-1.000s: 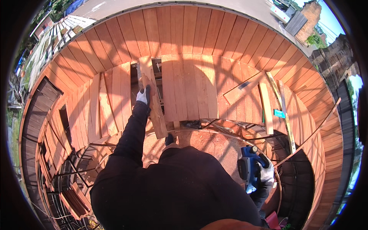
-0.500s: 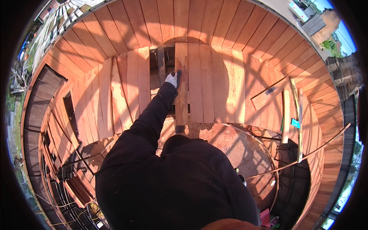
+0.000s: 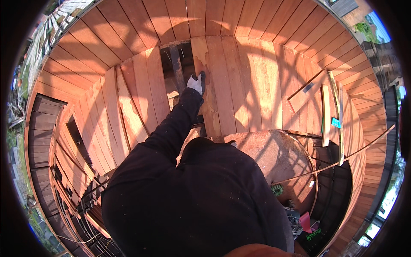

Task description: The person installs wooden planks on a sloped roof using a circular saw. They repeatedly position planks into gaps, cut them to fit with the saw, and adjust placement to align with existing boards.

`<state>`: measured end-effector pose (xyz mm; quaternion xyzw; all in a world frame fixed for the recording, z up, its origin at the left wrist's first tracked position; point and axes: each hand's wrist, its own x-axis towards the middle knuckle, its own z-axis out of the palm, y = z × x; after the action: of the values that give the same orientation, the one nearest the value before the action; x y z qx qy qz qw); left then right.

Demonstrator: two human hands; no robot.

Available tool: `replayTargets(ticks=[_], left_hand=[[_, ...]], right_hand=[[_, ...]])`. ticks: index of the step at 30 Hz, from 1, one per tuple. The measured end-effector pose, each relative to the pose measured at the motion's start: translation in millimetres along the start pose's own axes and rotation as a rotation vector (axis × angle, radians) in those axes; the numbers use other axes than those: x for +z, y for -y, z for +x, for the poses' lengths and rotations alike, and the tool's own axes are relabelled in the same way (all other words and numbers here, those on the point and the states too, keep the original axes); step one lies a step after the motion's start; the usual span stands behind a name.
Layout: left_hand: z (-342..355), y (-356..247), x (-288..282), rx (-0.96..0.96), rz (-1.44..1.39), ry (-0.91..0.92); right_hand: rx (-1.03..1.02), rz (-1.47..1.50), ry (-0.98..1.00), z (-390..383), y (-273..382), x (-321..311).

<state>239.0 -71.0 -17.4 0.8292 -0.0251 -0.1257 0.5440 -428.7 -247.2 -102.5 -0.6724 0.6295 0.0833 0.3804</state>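
Observation:
My left hand [image 3: 197,82], in a white and dark work glove, reaches forward along a reddish wooden plank [image 3: 210,107]. Its fingers are closed at the plank's left edge, where the thumb side shows. This plank lies beside a row of fitted boards [image 3: 242,85]. Just left of the hand is a gap in the planking, with a dark joist [image 3: 177,64] running through it. My right hand is out of sight, hidden below or behind my dark-clothed body.
Curved planking [image 3: 205,21] rings the far side. At right lie a loose short board [image 3: 306,91], upright-looking strips [image 3: 326,115], a blue tape measure-like item [image 3: 336,123] and a long thin batten [image 3: 334,167]. Openings show dark framing at lower left and lower right.
The plank under my left hand has shifted right against the neighbouring boards, and the gap beside it looks wider. The view has tilted slightly. My left hand stays on the plank.

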Motion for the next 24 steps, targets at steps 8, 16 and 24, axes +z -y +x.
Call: replayTargets(ticks=[8,16,24], left_hand=[[0.8,-2.3,-0.6,0.003,-0.064,0.02],[26.3,5.9,8.5,0.004,-0.061,-0.05],[47.0,32.1,12.0,0.072,-0.126,0.045]], right_hand=[[-0.015,-0.005,-0.042,7.9,1.1,18.8],[-0.04,0.009,-0.069,18.3,1.2,38.0],[-0.13,-0.012,-0.116,38.5,-26.0,55.9]])
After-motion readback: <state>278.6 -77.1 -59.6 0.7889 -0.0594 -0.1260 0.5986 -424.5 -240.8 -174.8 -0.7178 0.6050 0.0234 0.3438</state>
